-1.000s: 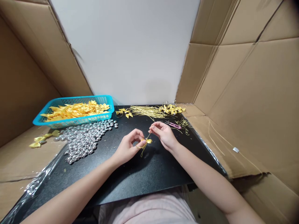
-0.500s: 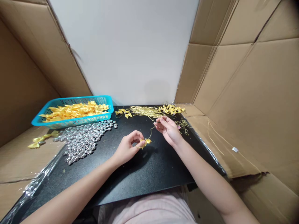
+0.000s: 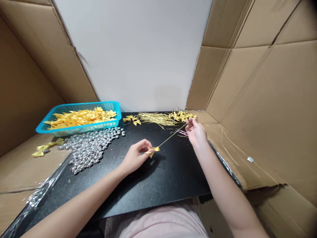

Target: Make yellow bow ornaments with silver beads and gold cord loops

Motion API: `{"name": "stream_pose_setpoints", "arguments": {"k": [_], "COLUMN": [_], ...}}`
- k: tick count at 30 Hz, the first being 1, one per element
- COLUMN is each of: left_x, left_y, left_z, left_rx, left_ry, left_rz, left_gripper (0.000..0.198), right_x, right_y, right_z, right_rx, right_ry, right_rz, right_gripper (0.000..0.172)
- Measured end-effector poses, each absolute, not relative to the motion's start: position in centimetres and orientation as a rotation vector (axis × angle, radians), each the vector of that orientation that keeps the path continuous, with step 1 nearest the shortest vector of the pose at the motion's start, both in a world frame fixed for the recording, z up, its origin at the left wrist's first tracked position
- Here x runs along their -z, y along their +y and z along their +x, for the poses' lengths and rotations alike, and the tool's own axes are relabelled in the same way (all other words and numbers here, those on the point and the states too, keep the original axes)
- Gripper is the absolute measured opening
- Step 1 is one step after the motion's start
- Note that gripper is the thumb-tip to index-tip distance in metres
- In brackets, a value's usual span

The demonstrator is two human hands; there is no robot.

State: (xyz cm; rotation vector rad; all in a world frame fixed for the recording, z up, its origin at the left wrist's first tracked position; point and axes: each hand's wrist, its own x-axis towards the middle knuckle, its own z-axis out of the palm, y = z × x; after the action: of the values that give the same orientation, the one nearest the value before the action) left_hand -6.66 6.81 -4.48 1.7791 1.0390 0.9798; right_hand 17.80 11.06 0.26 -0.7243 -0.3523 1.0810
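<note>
My left hand [image 3: 135,157] pinches a small yellow ribbon bow [image 3: 155,150] just above the black table top [image 3: 158,178], near its middle. A thin gold cord [image 3: 170,137] runs taut from the bow up and to the right. My right hand [image 3: 196,132] pinches the far end of that cord, close to a heap of finished yellow bows [image 3: 180,115] at the table's back right. Pink snips [image 3: 182,133] lie partly hidden under my right hand.
A turquoise basket [image 3: 76,129] of yellow ribbon pieces stands at the back left. Several silver beads [image 3: 91,145] are heaped beside it. A bundle of gold cords [image 3: 153,118] lies at the back. Cardboard walls [image 3: 260,99] enclose both sides. Loose bows [image 3: 44,147] lie on the left cardboard.
My right hand has moved away to the right and back, pulling the gold cord straight and tight through the bow. My left hand has stayed in place holding the bow.
</note>
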Motion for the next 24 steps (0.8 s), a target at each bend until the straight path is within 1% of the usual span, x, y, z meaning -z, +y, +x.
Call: {"name": "stream_pose_setpoints", "arguments": {"k": [5, 12, 18, 21, 24], "left_x": [4.6, 3.9, 3.8, 4.1, 4.2], "left_y": [7.0, 6.9, 6.7, 6.7, 6.6], "left_z": [-6.6, -6.5, -6.3, -6.4, -6.5], "left_rx": [-0.999, -1.014, -1.006, -1.005, -1.001], "left_ry": [1.028, 1.051, 1.052, 1.043, 1.077], "left_rz": [1.665, 1.562, 1.553, 1.614, 1.740], "left_gripper": [0.018, 0.017, 0.015, 0.016, 0.014], "right_x": [-0.3, -0.9, -1.1, -1.3, -2.1], "right_y": [11.3, 10.5, 10.3, 10.1, 9.6], "right_z": [18.8, 17.5, 17.0, 16.6, 15.7], "right_rx": [-1.026, -1.135, -1.219, -1.258, -1.328], "right_ry": [-0.306, -0.384, -0.447, -0.467, -0.555], "right_rz": [-0.701, -0.643, -0.620, -0.610, -0.562], "right_gripper": [0.016, 0.018, 0.024, 0.022, 0.017]}}
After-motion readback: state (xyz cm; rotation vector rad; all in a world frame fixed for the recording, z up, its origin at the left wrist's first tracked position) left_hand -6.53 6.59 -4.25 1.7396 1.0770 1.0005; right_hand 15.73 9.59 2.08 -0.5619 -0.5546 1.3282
